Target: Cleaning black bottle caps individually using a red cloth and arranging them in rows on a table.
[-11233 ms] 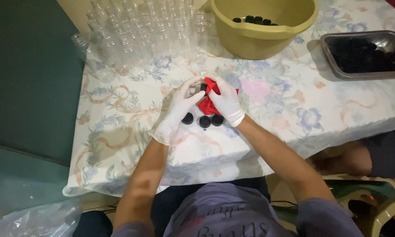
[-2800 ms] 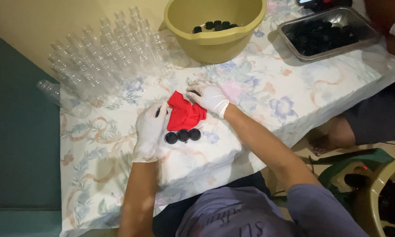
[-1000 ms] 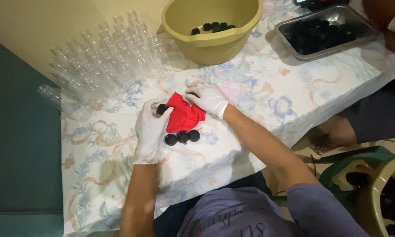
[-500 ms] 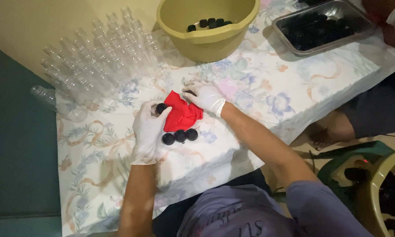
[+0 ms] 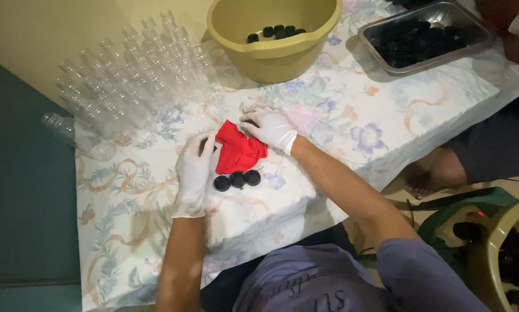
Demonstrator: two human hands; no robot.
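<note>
Covering the table is a white cloth with a pale flower and ribbon pattern [image 5: 340, 110], seen from above by the head camera; beside it on the left there is a dark green surface [image 5: 23, 190], and a yellowish wall [image 5: 69, 29] stands behind.

Near the middle of the cloth lies a crumpled red piece of fabric [image 5: 239, 153]; the right hand in a white glove [image 5: 271, 128] rests on its upper right edge, fingers bent together and pressing on the fabric; whether they really pinch it I cannot tell. The left hand in a white glove [image 5: 195, 172] is just beside the left edge of the fabric; its fingers are closed around a small black round cap [image 5: 204, 144], which shows only a little at the fingertips. Just below the fabric three small black caps in a row [image 5: 237, 180] lie on the cloth, touching each other.

At the far left of the table a crowd of small clear plastic bottles without caps [image 5: 132, 75] stands close together; one clear bottle lying on its side [image 5: 63, 127] is at their edge. Behind the hands stands a round yellow-green plastic basin [image 5: 271, 52] with some black caps inside; to its right a rectangular metal tray [image 5: 479, 32] is full of black caps. Another person's leg [image 5: 438, 170] is at the right side.
</note>
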